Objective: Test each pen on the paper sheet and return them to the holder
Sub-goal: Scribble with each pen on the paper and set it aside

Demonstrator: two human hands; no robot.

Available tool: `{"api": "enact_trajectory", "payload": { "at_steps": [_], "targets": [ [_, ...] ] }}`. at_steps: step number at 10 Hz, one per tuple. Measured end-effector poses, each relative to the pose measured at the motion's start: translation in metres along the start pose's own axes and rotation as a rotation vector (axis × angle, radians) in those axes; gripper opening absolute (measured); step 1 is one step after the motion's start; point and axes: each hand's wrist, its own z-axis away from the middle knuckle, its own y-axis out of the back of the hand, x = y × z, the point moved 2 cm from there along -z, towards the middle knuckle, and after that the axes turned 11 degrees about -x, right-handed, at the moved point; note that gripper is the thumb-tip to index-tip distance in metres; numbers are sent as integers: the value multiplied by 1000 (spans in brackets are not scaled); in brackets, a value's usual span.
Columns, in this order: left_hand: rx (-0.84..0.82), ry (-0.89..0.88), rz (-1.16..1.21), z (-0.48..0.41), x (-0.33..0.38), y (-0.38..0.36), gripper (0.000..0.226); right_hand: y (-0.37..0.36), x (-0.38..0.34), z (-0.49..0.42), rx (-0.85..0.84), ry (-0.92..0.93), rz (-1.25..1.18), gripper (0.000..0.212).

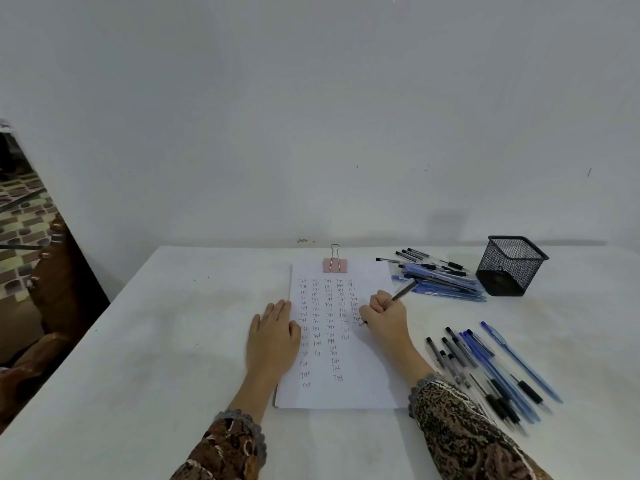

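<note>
Right hand point(384, 315) pinches a slim grey pen point(403, 293) low on its barrel, tip on the paper sheet point(367, 372) at the table's middle, left hand point(273, 336) flat pinning that light, slippery sheet, the holder point(510, 266) standing empty far right.

I see matt white paper sheet point(346, 341); above it, a shiny wire-handled binder clip point(335, 263); right of the sheet, a black metal-mesh holder point(510, 266); glossy plastic pens point(491, 368); patterned cloth sleeve point(460, 434).
</note>
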Motion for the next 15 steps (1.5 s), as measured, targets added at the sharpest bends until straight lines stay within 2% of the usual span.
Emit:
{"api": "enact_trajectory", "payload": {
  "at_steps": [4,6,10,11,14,15],
  "targets": [
    [6,-10,19,0,-1,0,49,-4,0,0,-83,-45,23,50],
    [14,-15,10,-1,-1,0,49,-4,-4,2,-19,-7,58,49],
    [12,-18,24,0,-3,-1,50,-1,-3,1,-65,-32,88,48],
    [7,-15,26,-1,-3,-1,50,2,1,-1,5,-46,71,48],
    [12,-14,16,-1,-3,-1,50,-1,-3,2,-37,17,116,51],
    [3,-13,16,-1,-3,-2,50,2,-2,3,-11,-23,8,51]
  ]
}}
